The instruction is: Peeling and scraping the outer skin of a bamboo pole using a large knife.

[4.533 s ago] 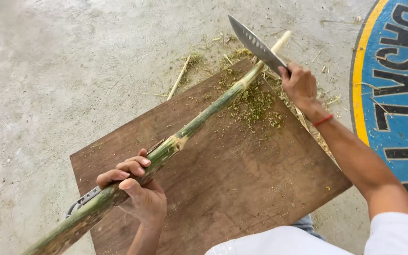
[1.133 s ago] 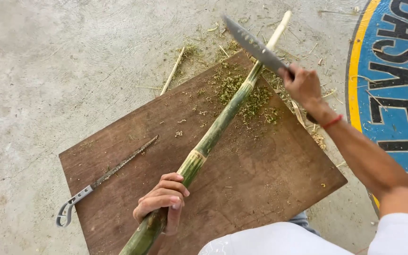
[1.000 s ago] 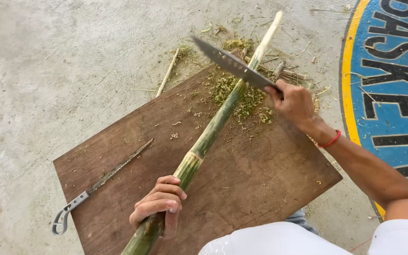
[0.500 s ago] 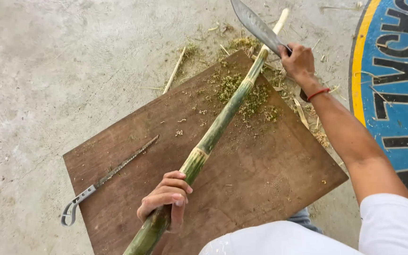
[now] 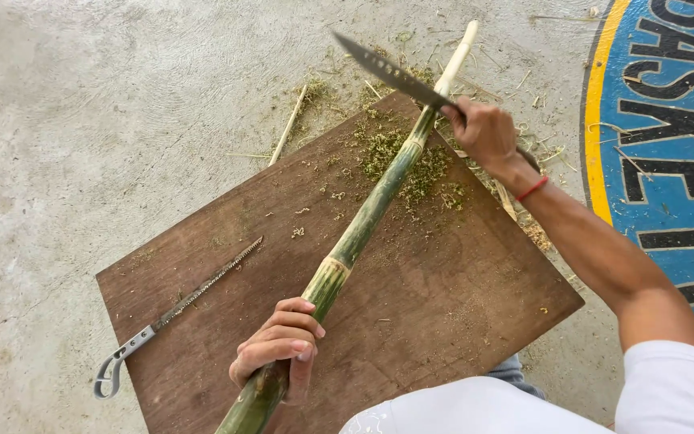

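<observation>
A wide concrete floor [image 5: 82,104] lies bare to the left, with a painted blue and yellow court marking [image 5: 668,120] at the right edge. On it sits a brown wooden board [image 5: 443,297], its far corner strewn with green shavings [image 5: 411,161]. A long green bamboo stalk [image 5: 371,213] slants across the board, its pale tip past the far edge. The right hand [image 5: 485,133], arm extended, is clamped on a cleaver [image 5: 387,71] raised beside the stalk. The left hand [image 5: 276,344] is wrapped around the stalk's near end. A slim saw [image 5: 182,309] lies near the board's left edge.
</observation>
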